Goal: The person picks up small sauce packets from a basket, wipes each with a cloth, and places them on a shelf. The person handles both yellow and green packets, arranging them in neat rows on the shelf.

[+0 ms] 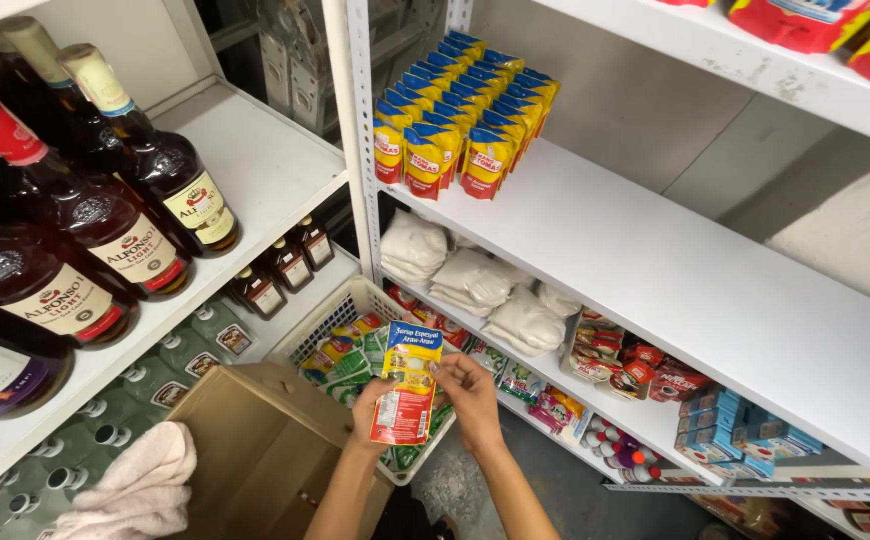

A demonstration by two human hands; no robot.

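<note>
Overhead, red packs (815, 20) are cut off by the frame; bottles (85, 215) crowd the left shelf (255, 170). A box (265, 450) hides part of the basket (340, 310). Above it, both the left hand (373, 412) and right hand (470, 392) clasp one pouch (407, 395), fingers closed on its edges.

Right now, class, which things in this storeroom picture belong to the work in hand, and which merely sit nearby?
In hand:
left hand
right hand
red-and-yellow sachet pouch
white plastic basket

Nearby:
dark glass bottles
brown cardboard box
pink cloth
white filled bags
</note>
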